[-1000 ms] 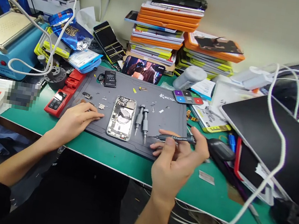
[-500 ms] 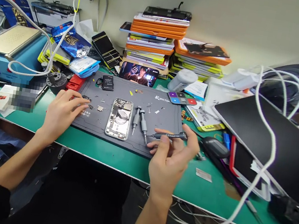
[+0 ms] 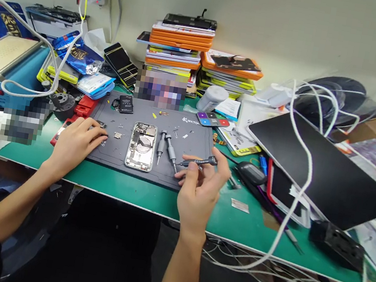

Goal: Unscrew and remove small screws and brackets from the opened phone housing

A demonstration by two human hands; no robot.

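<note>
Right hand (image 3: pixel 201 186) holding screwdriver (image 3: pixel 199 161), opened phone (image 3: pixel 141 146) to left

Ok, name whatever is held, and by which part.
The right hand holds a precision screwdriver by its handle; whether the left hand holds anything cannot be told.

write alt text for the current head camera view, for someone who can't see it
A right hand holds a screwdriver beside an opened phone on a grey mat, with two more screwdrivers lying between them. The left hand rests at the mat's left side, and stacked cases stand behind.
</note>
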